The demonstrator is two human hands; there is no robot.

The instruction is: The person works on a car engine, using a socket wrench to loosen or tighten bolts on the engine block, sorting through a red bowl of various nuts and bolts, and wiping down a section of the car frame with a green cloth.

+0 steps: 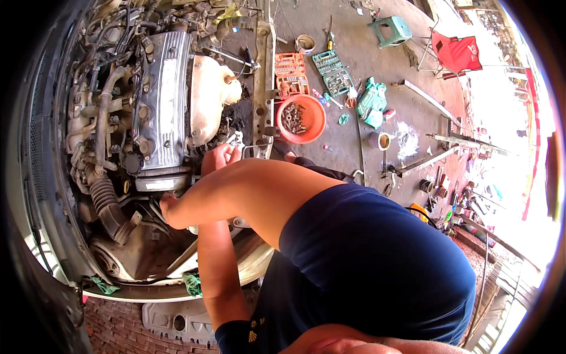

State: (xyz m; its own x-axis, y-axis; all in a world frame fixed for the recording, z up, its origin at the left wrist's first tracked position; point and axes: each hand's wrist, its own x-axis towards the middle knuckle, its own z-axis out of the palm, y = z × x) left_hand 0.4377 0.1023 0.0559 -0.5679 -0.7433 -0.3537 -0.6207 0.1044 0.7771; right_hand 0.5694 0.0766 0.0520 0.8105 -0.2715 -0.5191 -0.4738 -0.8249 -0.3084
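I am bent over an open car engine bay. My right arm lies across the view with its elbow bent by the front of the engine. My right hand (pixel 221 157) is closed in a fist on a small metal tool (pixel 236 140) beside the pale exhaust heat shield (pixel 206 100). The silver valve cover (pixel 162 100) lies just left of that. My left arm (pixel 219 277) comes up from the lower edge and passes under the right arm, which hides the left hand. My blue shirt (pixel 377 265) fills the lower right.
An orange bowl (pixel 302 120) of bolts sits on the concrete by the car. Beyond it lie a red socket case (pixel 291 74), a green socket tray (pixel 333 72), a green rag (pixel 371 103), a tape roll (pixel 381 140), a green stool (pixel 392 29) and a red chair (pixel 457 52). A ribbed hose (pixel 106 203) runs at the lower left.
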